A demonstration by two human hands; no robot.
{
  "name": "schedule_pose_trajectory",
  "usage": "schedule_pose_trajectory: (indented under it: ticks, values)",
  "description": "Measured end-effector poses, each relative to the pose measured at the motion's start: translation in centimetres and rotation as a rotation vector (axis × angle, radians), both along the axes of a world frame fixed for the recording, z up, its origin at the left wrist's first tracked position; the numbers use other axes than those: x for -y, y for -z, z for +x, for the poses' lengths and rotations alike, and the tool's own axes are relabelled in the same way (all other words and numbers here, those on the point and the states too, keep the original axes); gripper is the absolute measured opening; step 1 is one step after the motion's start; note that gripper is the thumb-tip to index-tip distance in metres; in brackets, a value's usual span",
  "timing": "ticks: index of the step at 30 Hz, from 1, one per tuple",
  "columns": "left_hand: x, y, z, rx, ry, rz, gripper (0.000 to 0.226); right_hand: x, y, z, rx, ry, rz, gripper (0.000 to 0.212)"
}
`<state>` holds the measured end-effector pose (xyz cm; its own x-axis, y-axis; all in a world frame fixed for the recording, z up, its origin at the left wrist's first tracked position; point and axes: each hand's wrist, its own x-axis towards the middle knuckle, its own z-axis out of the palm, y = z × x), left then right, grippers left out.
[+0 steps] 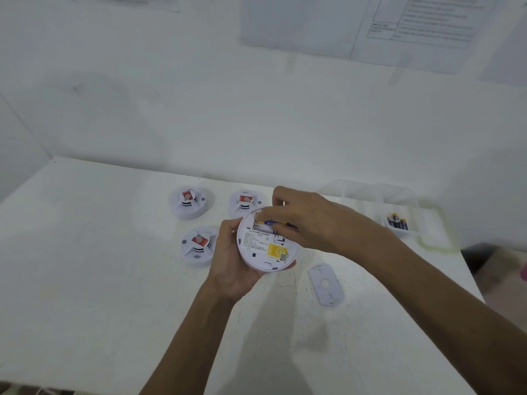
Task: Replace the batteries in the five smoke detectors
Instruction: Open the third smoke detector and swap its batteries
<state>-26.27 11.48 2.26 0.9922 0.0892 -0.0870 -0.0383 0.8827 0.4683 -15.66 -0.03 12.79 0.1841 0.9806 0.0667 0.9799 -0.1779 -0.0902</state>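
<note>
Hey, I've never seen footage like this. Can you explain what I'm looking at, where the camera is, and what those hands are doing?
There is no machine here: these are a person's two bare hands, filmed by one wide-angle camera worn on their head, looking forward and down. The left hand holds a round white smoke detector with its back facing up. The right hand pinches a purple and yellow battery at the detector's open compartment. On the white table lie three more detectors, a flat white cover plate, and a clear tray with spare batteries.
</note>
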Motion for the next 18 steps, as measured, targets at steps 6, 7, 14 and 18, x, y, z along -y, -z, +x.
schedule_pose_trajectory:
  ticks: [6,7,14,18]
  values:
    - [-0.2,-0.3,0.2,0.052,0.019,-0.032,0.041,0.6,0.0,-0.1,-0.03,0.0,0.09,0.029]
    - [-0.2,-0.4,0.3,0.066,0.024,-0.047,0.04,0.7,0.0,-0.2,-0.066,0.031,0.137,0.028]
    - [-0.4,-0.1,0.3,0.098,-0.015,-0.067,0.046,1.0,1.5,-1.0,-0.26,0.235,0.773,0.011]
    - [-0.4,-0.2,0.4,0.026,-0.065,-0.053,0.044,0.5,3.5,-2.4,-0.383,0.4,0.954,0.014]
